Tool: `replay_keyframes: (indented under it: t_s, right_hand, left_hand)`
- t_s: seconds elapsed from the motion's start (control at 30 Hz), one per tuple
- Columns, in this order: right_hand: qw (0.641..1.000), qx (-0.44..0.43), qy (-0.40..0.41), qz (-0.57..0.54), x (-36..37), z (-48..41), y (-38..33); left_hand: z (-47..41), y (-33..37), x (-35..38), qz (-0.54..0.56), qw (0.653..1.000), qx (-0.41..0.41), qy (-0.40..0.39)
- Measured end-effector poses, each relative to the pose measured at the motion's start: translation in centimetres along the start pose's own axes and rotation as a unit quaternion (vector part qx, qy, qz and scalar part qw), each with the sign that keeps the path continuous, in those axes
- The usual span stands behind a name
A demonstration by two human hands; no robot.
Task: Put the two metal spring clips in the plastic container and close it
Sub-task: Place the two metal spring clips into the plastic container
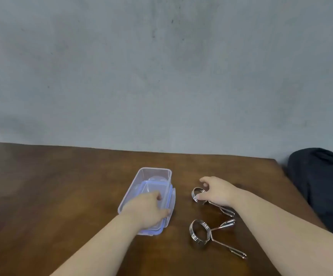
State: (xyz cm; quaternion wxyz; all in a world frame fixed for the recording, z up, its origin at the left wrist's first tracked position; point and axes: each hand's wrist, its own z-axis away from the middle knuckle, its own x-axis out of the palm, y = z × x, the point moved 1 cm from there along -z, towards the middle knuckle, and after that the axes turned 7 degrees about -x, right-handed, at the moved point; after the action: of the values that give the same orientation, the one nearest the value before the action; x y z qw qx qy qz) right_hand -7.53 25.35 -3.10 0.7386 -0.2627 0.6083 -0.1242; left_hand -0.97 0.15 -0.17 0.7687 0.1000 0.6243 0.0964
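Observation:
A clear plastic container (153,174) lies on the brown table, slightly left of centre. Its blue-rimmed lid (166,198) rests loose and askew over the container's near half. My left hand (145,211) grips the lid at its near end. Two metal spring clips lie to the right of the container. My right hand (216,189) has its fingers closed around the coil of the far clip (196,195), whose handles stick out beneath my wrist. The near clip (200,232) lies untouched on the table, coil to the left and handles pointing right.
A dark bundle of cloth (325,186) sits beyond the table's right edge. A grey wall (161,76) rises right behind the table's far edge (122,150). Bare wood (42,196) stretches to the left of the container.

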Motion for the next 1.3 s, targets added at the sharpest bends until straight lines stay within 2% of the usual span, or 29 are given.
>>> replay_keyframes:
  t_s: [0.27, 0.33, 0.6, 0.77, 0.9, 1.03, 1.13, 1.3]
  right_hand:
    - [0.982, -0.018, -0.007, 0.190, 1.7, 0.2, 1.1]
    - [0.978, -0.015, -0.009, 0.206, 1.7, 0.4, 1.8]
    - [0.997, 0.060, -0.010, 0.055, 0.1, 1.7, 5.3]
    - [0.986, 0.079, 0.114, -0.092, -2.6, 3.2, 7.1]
    - [0.971, 0.005, 0.177, -0.158, -6.7, 3.4, 4.0]
    - [0.982, -0.076, 0.136, -0.111, -8.9, 2.3, -1.1]
    - [0.992, -0.109, 0.064, 0.013, -8.4, 0.5, -4.5]
    - [0.976, -0.115, -0.058, 0.174, -4.4, -3.7, -5.8]
  left_hand:
    - [-0.1, 0.0, 1.5, -0.065, 0.997, 0.019, 0.037]
    - [-0.3, -0.1, 1.8, -0.088, 0.995, 0.025, 0.034]
    - [-1.7, 0.7, 1.9, -0.178, 0.980, 0.070, 0.046]
    - [-2.9, 1.8, 1.7, -0.222, 0.965, 0.106, 0.086]
    - [-4.0, 2.3, 2.1, -0.172, 0.972, 0.132, 0.087]
    - [-5.6, 2.6, 2.8, -0.123, 0.976, 0.174, 0.031]
    - [-6.8, 2.3, 3.3, -0.096, 0.971, 0.218, 0.032]
    - [-7.4, 1.5, 4.0, -0.016, 0.957, 0.281, 0.065]
